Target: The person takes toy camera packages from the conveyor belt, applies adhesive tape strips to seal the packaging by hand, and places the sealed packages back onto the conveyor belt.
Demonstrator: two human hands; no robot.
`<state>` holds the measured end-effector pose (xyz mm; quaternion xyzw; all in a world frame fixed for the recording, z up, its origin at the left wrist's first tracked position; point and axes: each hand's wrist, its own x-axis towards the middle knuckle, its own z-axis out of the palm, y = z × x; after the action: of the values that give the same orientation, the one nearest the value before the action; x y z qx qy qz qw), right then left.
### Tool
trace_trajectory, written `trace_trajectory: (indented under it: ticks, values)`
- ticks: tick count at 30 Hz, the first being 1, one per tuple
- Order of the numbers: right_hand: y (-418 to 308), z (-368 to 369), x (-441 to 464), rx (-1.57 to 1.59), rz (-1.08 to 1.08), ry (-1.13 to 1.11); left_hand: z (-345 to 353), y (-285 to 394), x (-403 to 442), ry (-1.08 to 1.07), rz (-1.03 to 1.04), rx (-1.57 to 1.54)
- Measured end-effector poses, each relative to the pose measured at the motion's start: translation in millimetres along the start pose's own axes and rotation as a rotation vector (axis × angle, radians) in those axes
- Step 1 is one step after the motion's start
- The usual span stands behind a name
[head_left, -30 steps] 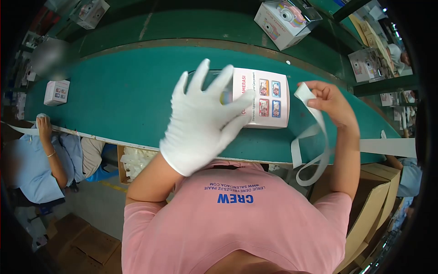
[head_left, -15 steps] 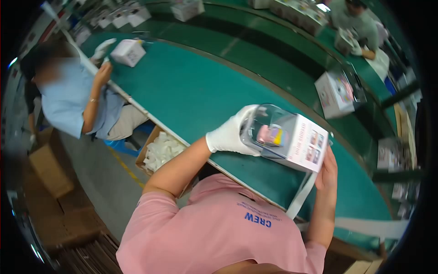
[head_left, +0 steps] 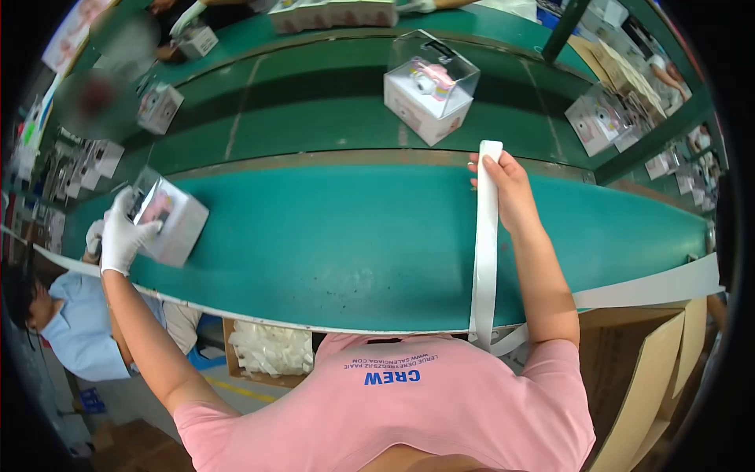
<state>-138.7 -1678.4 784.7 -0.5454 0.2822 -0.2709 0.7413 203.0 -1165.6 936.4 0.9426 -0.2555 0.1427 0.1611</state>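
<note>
My left hand [head_left: 126, 236], in a white glove, is closed on the clear lid of a white box [head_left: 182, 230] at the left of the green table. Something pink shows through that lid. My bare right hand [head_left: 507, 185] pinches the upper end of a long white strip [head_left: 487, 244], thumb on its face. From there the strip runs down over the table's near edge and bends to the right near my shirt. Ahead, on the dark green belt, another clear-lidded box [head_left: 429, 98] holds a pink toy that looks like a camera.
The green table [head_left: 338, 236] spans the view before me. A co-worker in a blue shirt [head_left: 82, 318] sits at the left. Below the edge is a carton [head_left: 271, 350] of crumpled white material; an open cardboard box [head_left: 645, 377] stands at right. More boxes [head_left: 602, 122] sit on the belt.
My left hand has carried the clear-lidded box from in front of me to the far left. My right hand has left that box and now holds the strip up. The view has turned.
</note>
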Motion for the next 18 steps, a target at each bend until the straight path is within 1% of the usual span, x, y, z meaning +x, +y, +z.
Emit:
trace_trajectory:
  ticks: [3,4,5,7,8,9,10,11,13,14,16,18]
  values:
    - [6.7,-9.8,16.0,-0.124,-0.018,-0.017,19.2,-6.1,24.6,-0.071,-0.047,0.502]
    - [13.8,-11.9,24.7,-0.133,0.000,-0.022,34.3,50.3,22.8,0.168,0.082,0.807]
    - [21.3,-13.5,33.1,-0.144,0.016,-0.033,39.1,115.6,30.5,0.132,0.153,0.775]
    - [29.0,-11.5,44.8,-0.143,0.032,-0.068,94.4,175.4,64.9,0.146,0.450,0.101]
    - [30.4,-7.6,49.6,-0.144,0.056,-0.107,119.2,216.7,77.0,-0.036,0.431,-0.269]
    - [31.0,-1.8,52.9,-0.170,0.055,-0.103,140.2,255.5,87.6,-0.152,0.371,-0.469]
    - [32.7,4.4,55.2,-0.196,0.057,-0.096,179.0,277.4,110.7,-0.227,0.303,-0.643]
    - [40.7,8.2,61.3,-0.202,0.057,-0.092,211.3,300.6,126.7,-0.228,0.303,-0.650]
    - [58.1,9.7,74.2,-0.579,-0.238,-0.132,261.2,342.9,142.6,-0.532,0.091,-1.119]
    - [55.8,10.4,72.5,-0.589,-0.233,-0.124,271.1,357.9,137.2,-0.540,0.092,-1.129]
    - [48.1,15.5,68.4,-0.692,-0.304,-0.082,284.3,381.7,128.5,-0.514,0.029,-1.246]
    - [40.7,25.5,59.6,-0.782,-0.373,-0.045,289.2,386.5,122.5,-0.485,-0.040,-1.347]
